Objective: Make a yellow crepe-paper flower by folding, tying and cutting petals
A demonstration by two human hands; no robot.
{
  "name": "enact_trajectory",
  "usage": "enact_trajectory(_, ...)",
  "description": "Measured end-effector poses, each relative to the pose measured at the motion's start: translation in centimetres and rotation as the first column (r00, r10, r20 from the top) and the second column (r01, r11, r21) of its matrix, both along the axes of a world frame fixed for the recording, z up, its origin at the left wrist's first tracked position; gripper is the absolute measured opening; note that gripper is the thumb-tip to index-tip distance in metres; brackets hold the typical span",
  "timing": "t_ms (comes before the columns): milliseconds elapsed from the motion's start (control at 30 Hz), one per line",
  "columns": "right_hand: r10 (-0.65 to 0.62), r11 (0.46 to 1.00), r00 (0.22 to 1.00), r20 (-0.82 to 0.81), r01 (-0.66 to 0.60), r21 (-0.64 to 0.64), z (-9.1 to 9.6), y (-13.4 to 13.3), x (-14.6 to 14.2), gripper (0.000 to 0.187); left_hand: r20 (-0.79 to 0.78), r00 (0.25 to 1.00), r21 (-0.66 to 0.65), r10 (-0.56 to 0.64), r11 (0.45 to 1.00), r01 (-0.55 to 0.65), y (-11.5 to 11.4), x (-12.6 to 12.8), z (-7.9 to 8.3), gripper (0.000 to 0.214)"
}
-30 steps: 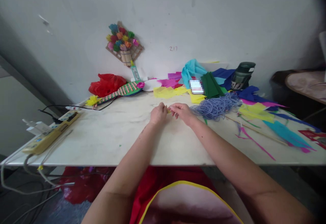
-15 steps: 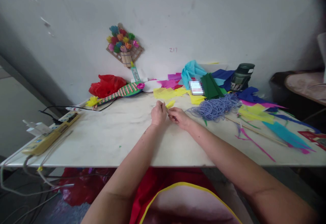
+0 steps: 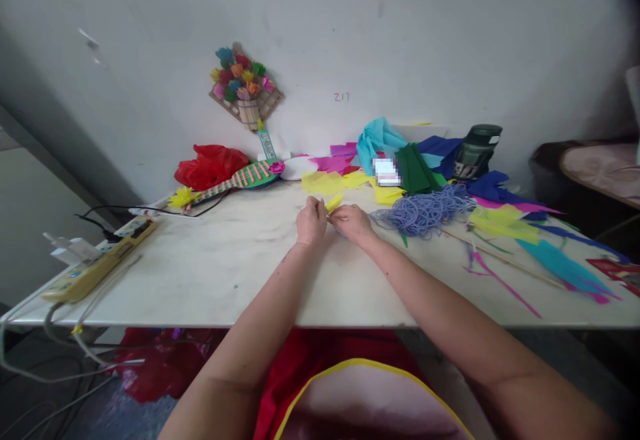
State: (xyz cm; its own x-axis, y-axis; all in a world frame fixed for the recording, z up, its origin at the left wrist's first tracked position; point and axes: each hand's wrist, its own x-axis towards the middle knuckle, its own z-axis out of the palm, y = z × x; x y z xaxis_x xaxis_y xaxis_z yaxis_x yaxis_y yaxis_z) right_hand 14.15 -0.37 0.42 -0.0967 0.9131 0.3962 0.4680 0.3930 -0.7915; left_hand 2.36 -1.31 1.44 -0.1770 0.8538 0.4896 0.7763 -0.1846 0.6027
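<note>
A small piece of yellow crepe paper (image 3: 335, 203) sticks up between my two hands, above the middle of the table. My left hand (image 3: 312, 220) is closed in a pinch at the base of the paper. Beside it my right hand (image 3: 352, 221) has its fingers pressed together, close against the left fingertips; what they pinch is too small to make out. Right of my hands lies a tangled heap of purple-blue yarn (image 3: 425, 212). Behind them are flat yellow paper sheets (image 3: 325, 181).
Left stands a power strip (image 3: 100, 260) with plugs and cords. A decorated lute-shaped craft (image 3: 245, 181), a red plastic bag (image 3: 210, 167) and a glue bottle (image 3: 267, 140) lie along the wall. At right are a dark green bottle (image 3: 477, 152), coloured paper and a thin stick (image 3: 505, 258).
My right hand has turned slightly and moved up a little against the left. The yellow paper shows a bit more upright; my left hand is nearly still.
</note>
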Motion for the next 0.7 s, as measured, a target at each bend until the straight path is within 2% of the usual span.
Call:
enact_trajectory(67,0.012,0.992,0.996,-0.084,-0.023,-0.127,0.1,-0.3,-0.1,0.014,0.005,1.0,0.007,0.002,1.0,-0.002,0.0,0.0,0.0,0.02)
enact_trajectory(167,0.026,0.929,0.922,-0.386,-0.166,-0.332,0.4,-0.9,-0.3,0.014,0.017,1.0,0.017,-0.007,1.0,0.006,0.0,0.0,-0.1,0.02)
enact_trajectory(233,0.028,0.881,0.835,-0.55,-0.281,-0.382,0.6,-1.2,-0.2,0.013,0.026,1.0,0.021,-0.016,1.0,0.015,0.1,-0.1,-0.1,0.02)
enact_trajectory(300,0.034,0.849,0.776,-0.63,-0.356,-0.391,0.8,-1.2,-0.1,0.014,0.037,0.999,0.019,-0.021,1.0,0.02,0.1,-0.1,-0.2,0.019)
enact_trajectory(400,0.048,0.837,0.77,-0.636,-0.378,-0.395,0.8,-1.3,0.0,0.013,0.04,0.999,0.012,-0.023,1.0,0.022,0.1,-0.1,-0.2,0.019)
enact_trajectory(600,0.028,0.939,0.897,-0.44,-0.174,-0.296,0.7,-1.7,-0.5,0.023,0.002,1.0,0.024,-0.01,1.0,0.01,0.1,0.0,-0.2,0.019)
enact_trajectory(700,0.051,0.953,0.934,-0.354,-0.152,-0.263,0.6,-1.5,-0.5,0.02,-0.022,1.0,0.014,0.004,1.0,-0.004,0.0,0.0,-0.2,0.019)
